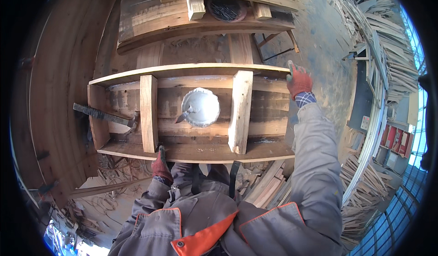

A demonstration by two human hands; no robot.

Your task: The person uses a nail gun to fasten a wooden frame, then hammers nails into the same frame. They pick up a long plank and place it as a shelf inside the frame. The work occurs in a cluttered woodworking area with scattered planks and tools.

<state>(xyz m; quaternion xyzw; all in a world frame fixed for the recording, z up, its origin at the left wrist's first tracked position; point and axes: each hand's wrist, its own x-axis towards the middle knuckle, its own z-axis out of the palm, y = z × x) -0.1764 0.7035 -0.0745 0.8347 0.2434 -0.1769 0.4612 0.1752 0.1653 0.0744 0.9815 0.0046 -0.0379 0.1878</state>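
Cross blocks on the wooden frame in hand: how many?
2: left cross block near the left hand, right cross block beside the round metal dish. None appear hidden.

Gloved hands: two, a left hand [161, 166] and a right hand [299, 81], both in red work gloves.
Wooden frames: two, a near frame [196, 152] and a far frame [182, 25].
Upright cross blocks in the near frame: two [148, 112].
Shiny metal dishes: one [200, 106].
Hammers: one [107, 116].
Bowls of nails: one [226, 9].
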